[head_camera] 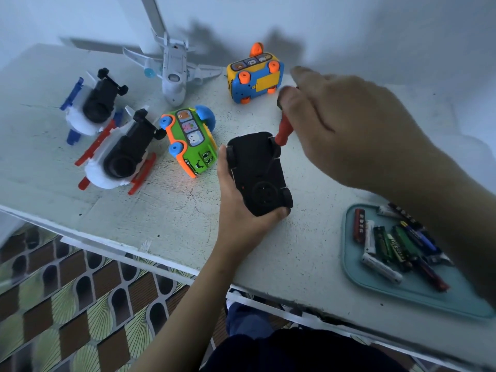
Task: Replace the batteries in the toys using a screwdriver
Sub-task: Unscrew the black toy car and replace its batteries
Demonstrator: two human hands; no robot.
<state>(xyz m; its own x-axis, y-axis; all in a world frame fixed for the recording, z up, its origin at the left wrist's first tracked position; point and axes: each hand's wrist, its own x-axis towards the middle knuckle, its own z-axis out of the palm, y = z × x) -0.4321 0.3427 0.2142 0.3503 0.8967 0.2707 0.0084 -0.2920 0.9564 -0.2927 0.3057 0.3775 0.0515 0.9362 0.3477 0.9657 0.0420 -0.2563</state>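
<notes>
The left hand [241,208] comes up over the table's [161,210] front edge and grips a black toy car [257,170], turned belly-up, with the thumb at its near end. The right hand [349,124] pinches the red screwdriver [285,127], whose lower end meets the car's far end beside a wheel. A green bus [192,146] lies just left of the car. Bare tabletop separates the car from the tray [349,267] of batteries [389,245], which sits close to the front edge at the right. A yellow bus [253,73], a white plane [174,73] and two black-and-white toys [120,157] lie farther back and left.
</notes>
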